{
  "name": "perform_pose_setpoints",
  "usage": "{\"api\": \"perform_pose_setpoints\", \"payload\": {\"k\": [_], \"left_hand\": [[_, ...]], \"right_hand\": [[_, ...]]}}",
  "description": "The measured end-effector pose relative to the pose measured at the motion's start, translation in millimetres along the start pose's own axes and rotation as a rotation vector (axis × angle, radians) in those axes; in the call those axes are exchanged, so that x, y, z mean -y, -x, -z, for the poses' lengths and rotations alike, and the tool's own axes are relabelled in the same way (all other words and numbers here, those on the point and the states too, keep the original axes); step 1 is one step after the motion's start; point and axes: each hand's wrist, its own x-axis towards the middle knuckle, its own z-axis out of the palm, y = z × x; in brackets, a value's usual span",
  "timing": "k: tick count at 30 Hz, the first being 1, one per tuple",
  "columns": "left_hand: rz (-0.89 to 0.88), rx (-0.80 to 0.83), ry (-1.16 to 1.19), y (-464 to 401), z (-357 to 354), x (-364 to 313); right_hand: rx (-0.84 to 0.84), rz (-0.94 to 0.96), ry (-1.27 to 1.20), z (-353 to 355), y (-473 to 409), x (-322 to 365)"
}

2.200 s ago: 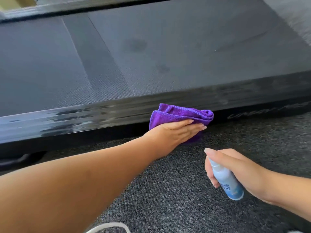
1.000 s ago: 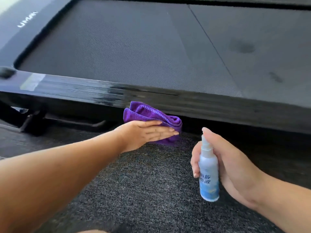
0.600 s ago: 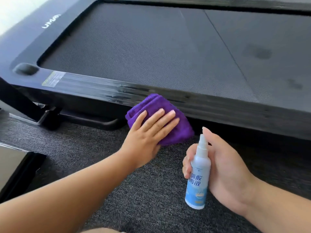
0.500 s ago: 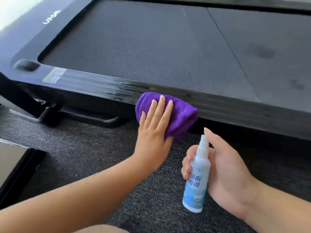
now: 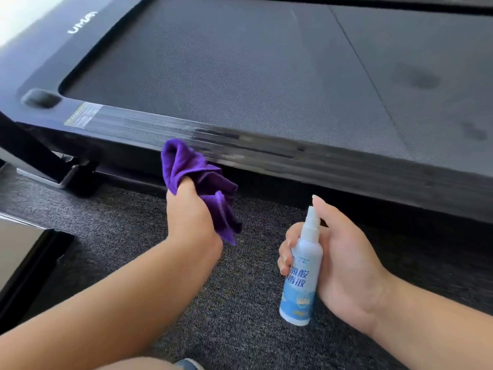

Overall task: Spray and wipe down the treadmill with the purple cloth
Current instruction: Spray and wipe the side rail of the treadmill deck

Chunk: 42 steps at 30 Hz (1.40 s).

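The black treadmill point(image 5: 240, 76) lies flat across the upper view, its glossy near side rail point(image 5: 266, 149) streaked with wet marks. My left hand point(image 5: 190, 217) grips the bunched purple cloth point(image 5: 197, 177) just in front of that rail, the cloth hanging loose off the surface. My right hand point(image 5: 344, 260) holds a small white and blue spray bottle point(image 5: 302, 271) upright over the carpet, index finger on top of the nozzle, which faces the treadmill.
Dark grey carpet point(image 5: 240, 303) covers the floor in front of the treadmill. A black folded support frame point(image 5: 40, 161) sits at the treadmill's left end. A flat dark-edged panel point(image 5: 24, 252) lies at the left edge. Darker damp spots point(image 5: 416, 78) mark the belt at right.
My left hand stopped pressing the cloth flat on the rail, pulled it off and bunched it in its fingers. The view shifted left along the treadmill. The right hand kept the bottle raised.
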Motion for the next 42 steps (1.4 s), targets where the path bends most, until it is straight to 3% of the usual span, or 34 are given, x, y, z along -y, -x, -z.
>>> {"api": "perform_pose_setpoints", "payload": {"k": [3, 6, 15, 22, 42], "left_hand": [[0.312, -0.068, 0.132, -1, -8, -4], [0.478, 0.071, 0.187, 2, -16, 0], [0.481, 0.37, -0.358, -9, -33, -7], [0.668, 0.618, -0.374, 10, -51, 17], [0.678, 0.386, -0.048, -33, -14, -7]], "right_hand": [[0.001, 0.005, -0.004, -4, -2, 3], [0.003, 0.006, -0.012, -6, -6, 4], [0.005, 0.012, 0.023, -4, -12, 8], [-0.033, -0.006, -0.01, -4, -20, 1], [0.019, -0.06, 0.006, -31, -47, -17]]}}
